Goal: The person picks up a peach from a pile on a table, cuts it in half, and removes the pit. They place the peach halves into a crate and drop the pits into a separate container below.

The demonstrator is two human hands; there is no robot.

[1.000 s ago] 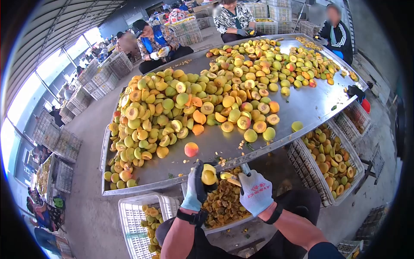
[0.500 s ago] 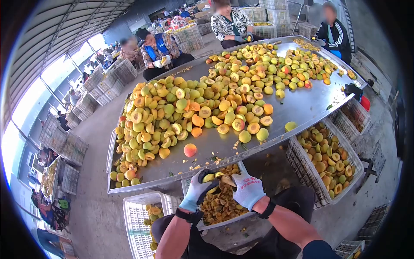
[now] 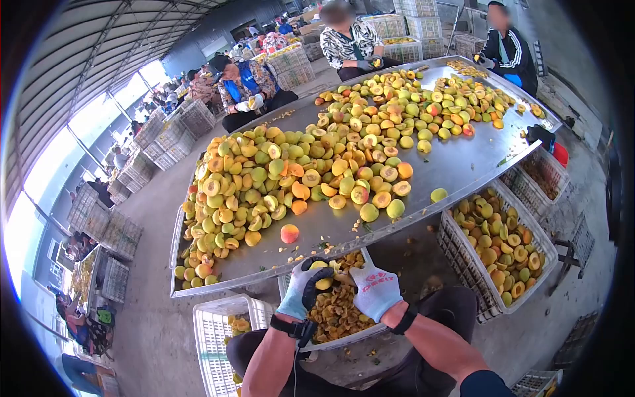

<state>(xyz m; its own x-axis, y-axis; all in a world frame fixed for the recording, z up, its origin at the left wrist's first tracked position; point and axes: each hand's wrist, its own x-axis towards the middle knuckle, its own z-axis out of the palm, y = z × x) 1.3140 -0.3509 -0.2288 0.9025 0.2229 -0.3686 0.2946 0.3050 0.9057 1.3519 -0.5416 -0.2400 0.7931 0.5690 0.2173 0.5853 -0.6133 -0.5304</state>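
Note:
My gloved left hand (image 3: 301, 290) is closed around a yellow peach half (image 3: 322, 278), held just under the near edge of the metal table (image 3: 456, 165). Close beside it, my gloved right hand (image 3: 376, 291) touches the same fruit; I cannot make out a tool in it. Both hands hover over a white crate of pits and scraps (image 3: 337, 311). A big heap of whole and halved peaches (image 3: 297, 165) covers the table beyond. A single reddish peach (image 3: 289, 233) lies apart near the front edge.
A white crate of peach halves (image 3: 503, 238) stands at my right, another crate (image 3: 221, 331) at my left. Three people sit along the table's far side, one in blue (image 3: 241, 83). Stacked empty crates (image 3: 132, 172) line the floor on the left.
Both hands have dropped lower and closer together over the scrap crate, with the peach half sunk deeper into my left hand. The view has shifted slightly.

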